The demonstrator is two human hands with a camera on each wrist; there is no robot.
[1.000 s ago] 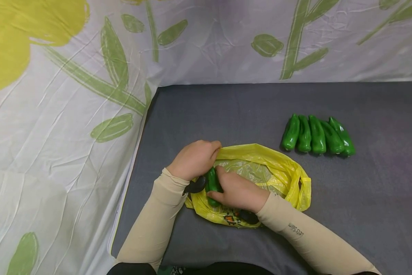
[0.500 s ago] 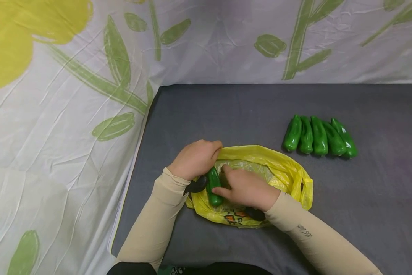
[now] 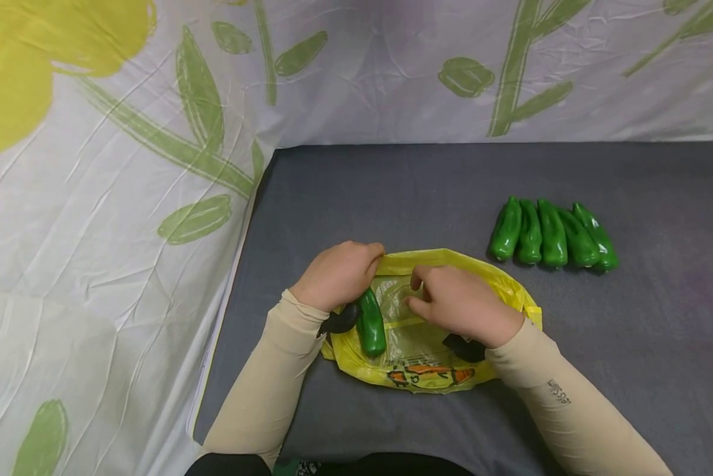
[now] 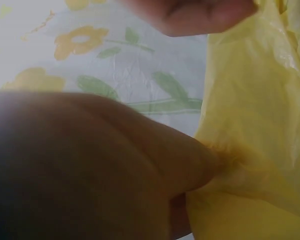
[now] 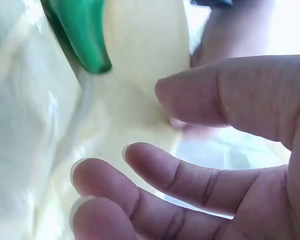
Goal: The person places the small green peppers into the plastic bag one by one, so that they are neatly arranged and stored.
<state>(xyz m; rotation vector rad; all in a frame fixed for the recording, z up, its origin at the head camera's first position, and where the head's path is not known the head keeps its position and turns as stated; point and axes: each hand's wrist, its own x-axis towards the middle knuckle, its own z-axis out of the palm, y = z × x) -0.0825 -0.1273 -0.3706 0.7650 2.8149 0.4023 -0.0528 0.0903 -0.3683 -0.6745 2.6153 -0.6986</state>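
Apparently early: one pepper (image 3: 371,327) visible inside yellow bag (image 3: 421,260), toward left edge of desk (image 3: 332,192); five peppers (image 3: 552,237) left outside, nearer back edge. Pinching yellow bag with left hand (image 3: 338,274); holding nothing in right hand (image 3: 466,305), fingers loosely bent.

A narrow free gap parts the yellow bag (image 3: 404,264) from five peppers (image 3: 552,238).

1. Softly, evenly lit in the head view, glinting on the green peppers (image 3: 553,235).
2. Dim and hazy in the left wrist view, blurred across the left hand (image 4: 115,160).
3. Washed out toward upper right in the right wrist view, soft-focused behind the right hand (image 5: 255,192).
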